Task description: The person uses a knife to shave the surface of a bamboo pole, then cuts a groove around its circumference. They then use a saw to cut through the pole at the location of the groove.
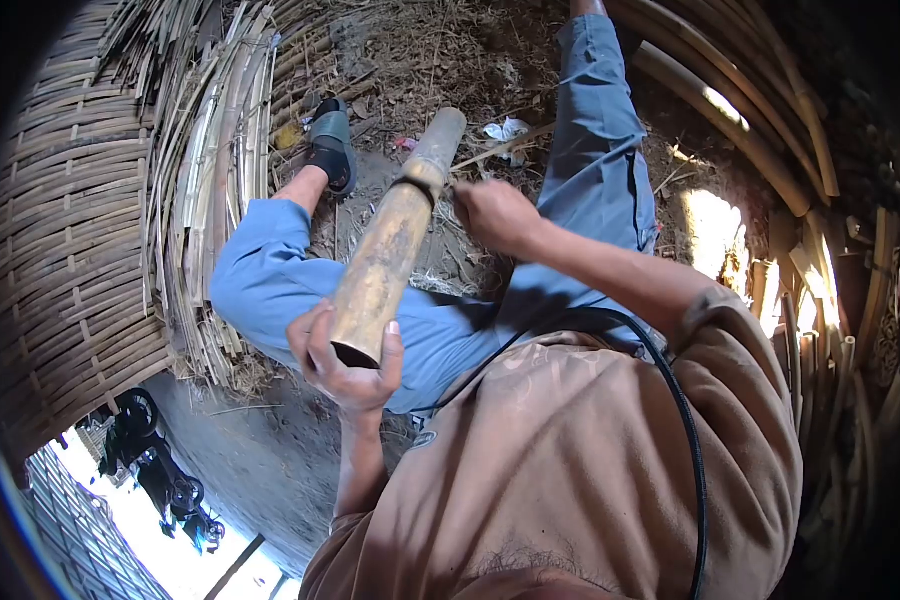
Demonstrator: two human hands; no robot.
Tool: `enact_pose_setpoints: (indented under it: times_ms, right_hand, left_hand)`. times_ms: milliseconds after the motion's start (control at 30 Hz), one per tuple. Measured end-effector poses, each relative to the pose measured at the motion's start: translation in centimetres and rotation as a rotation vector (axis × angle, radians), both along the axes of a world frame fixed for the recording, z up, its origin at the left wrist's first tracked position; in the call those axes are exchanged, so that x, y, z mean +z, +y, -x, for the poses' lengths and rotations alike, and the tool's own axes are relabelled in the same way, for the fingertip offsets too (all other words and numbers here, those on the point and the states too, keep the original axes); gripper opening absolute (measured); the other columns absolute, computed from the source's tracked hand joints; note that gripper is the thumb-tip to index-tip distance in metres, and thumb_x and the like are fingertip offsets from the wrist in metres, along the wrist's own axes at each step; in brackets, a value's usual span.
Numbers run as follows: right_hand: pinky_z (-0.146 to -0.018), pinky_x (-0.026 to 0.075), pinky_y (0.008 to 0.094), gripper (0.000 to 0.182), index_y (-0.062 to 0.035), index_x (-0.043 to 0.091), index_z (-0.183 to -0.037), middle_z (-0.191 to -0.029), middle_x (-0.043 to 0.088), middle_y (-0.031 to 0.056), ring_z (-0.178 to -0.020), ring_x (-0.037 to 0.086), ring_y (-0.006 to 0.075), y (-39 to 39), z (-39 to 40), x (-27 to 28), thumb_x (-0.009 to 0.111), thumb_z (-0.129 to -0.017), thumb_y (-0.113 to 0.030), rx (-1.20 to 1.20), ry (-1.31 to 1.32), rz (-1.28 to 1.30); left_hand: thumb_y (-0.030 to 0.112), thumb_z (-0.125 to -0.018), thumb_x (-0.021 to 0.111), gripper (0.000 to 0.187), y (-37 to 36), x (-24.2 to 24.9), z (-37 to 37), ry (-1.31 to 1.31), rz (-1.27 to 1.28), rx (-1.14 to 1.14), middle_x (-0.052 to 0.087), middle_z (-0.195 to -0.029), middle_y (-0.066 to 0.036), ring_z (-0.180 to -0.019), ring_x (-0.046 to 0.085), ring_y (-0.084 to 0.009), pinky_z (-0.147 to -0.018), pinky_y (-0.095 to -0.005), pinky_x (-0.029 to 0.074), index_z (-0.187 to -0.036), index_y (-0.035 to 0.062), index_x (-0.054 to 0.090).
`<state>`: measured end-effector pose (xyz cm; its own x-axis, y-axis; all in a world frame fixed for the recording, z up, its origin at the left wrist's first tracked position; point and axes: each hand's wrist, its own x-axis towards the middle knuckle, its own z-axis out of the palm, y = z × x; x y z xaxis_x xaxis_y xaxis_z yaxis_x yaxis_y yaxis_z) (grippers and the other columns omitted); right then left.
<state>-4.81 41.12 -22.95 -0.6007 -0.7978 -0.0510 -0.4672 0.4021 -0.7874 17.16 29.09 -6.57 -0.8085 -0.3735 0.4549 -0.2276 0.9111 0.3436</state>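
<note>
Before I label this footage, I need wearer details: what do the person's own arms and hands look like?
Brown sleeves leave both forearms bare. The left hand and right hand wear no gloves. A black cable runs down the brown shirt.

Beyond the far end of a slanting bamboo tube [385, 245], littered ground [480, 60] leaves room between the legs [598, 150]; the right hand [500, 215] occupies the gap beside the tube, bamboo strips [225, 150] bar the left, bamboo poles [725, 110] the right.

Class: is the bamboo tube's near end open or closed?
Open: the bamboo tube shows a dark hollow where the left hand grips it.
</note>
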Motion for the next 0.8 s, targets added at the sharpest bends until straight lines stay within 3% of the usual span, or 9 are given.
enact_pose_setpoints:
  times_ms: [67,167,300,400,533,633,733,800]
  right_hand:
    - [-0.069,0.053,0.0568,0.025,0.0014,0.062,-0.083,-0.075,0.066,0.0265,-0.074,0.067,0.0469,-1.3,2.8,-4.1,0.059,-0.096,-0.02,-0.037,-0.002,-0.035]
    - [-0.073,0.057,0.054,0.03,0.0036,0.065,-0.08,-0.079,0.068,0.028,-0.077,0.069,0.0456,-1.5,2.9,-4.8,0.054,-0.096,-0.018,-0.027,0.004,0.061]
    - [-0.073,0.057,0.0533,0.025,0.0021,0.066,-0.081,-0.078,0.068,0.0278,-0.077,0.07,0.045,1.2,0.3,1.9,0.058,-0.094,-0.018,0.069,-0.031,-0.029]
    - [-0.074,0.057,0.0539,0.026,0.0011,0.067,-0.081,-0.079,0.068,0.0277,-0.078,0.07,0.0451,1.0,0.0,0.7,0.057,-0.094,-0.019,0.011,-0.007,-0.05]
    - [-0.075,0.057,0.0538,0.028,0.0025,0.071,-0.083,-0.084,0.069,0.03,-0.081,0.07,0.0473,-3.0,6.4,-7.5,0.054,-0.088,-0.019,-0.007,0.005,-0.237]
    - [-0.076,0.057,0.0534,0.026,0.0023,0.07,-0.082,-0.082,0.069,0.0291,-0.08,0.07,0.0468,-2.3,5.4,-3.7,0.056,-0.089,-0.019,0.028,0.02,-0.196]
    - [-0.076,0.057,0.0534,0.024,0.0021,0.068,-0.081,-0.079,0.068,0.0278,-0.079,0.069,0.0464,0.1,2.6,0.3,0.059,-0.089,-0.019,0.093,0.015,0.024]
    - [-0.075,0.056,0.0537,0.024,0.002,0.067,-0.08,-0.077,0.067,0.027,-0.078,0.069,0.0461,0.1,1.8,0.3,0.06,-0.089,-0.019,0.055,-0.004,-0.05]
  left_hand:
    - [0.031,-0.075,0.083,0.062,0.9,-0.8,-0.2,0.006,-0.014,-0.005,0.058,-0.112,-0.02,-0.099,0.058,-0.0364,-0.087,-0.0485,0.048,-0.122,0.0015,0.055]
    - [0.03,-0.074,0.083,0.061,-0.2,-0.8,0.0,0.026,-0.018,0.005,0.058,-0.111,-0.02,-0.098,0.059,-0.0356,-0.086,-0.0475,0.049,-0.12,0.0015,0.056]
    - [0.03,-0.074,0.083,0.061,-0.7,-0.8,0.0,0.025,-0.02,-0.033,0.058,-0.11,-0.02,-0.098,0.06,-0.0358,-0.085,-0.0472,0.051,-0.121,0.0022,0.055]
    - [0.03,-0.074,0.082,0.062,-0.9,-1.1,0.0,0.028,-0.01,-0.055,0.058,-0.111,-0.019,-0.098,0.06,-0.0357,-0.085,-0.0469,0.052,-0.122,0.0025,0.055]
    - [0.03,-0.075,0.082,0.062,-0.6,-1.0,0.4,0.04,-0.024,-0.076,0.057,-0.111,-0.019,-0.098,0.06,-0.0356,-0.085,-0.0466,0.053,-0.123,0.0026,0.055]
    - [0.03,-0.075,0.082,0.062,-1.2,-0.5,0.2,0.009,-0.001,-0.053,0.057,-0.111,-0.019,-0.098,0.061,-0.0354,-0.086,-0.0465,0.054,-0.123,0.0026,0.054]
    - [0.028,-0.073,0.082,0.062,-1.8,-1.0,-0.2,0.019,-0.02,-0.036,0.055,-0.109,-0.017,-0.097,0.061,-0.0341,-0.086,-0.0481,0.059,-0.122,0.0032,0.054]
    - [0.029,-0.073,0.083,0.063,-1.8,-1.1,-0.1,0.022,-0.036,-0.011,0.055,-0.109,-0.017,-0.098,0.061,-0.0341,-0.085,-0.0474,0.059,-0.123,0.0034,0.054]
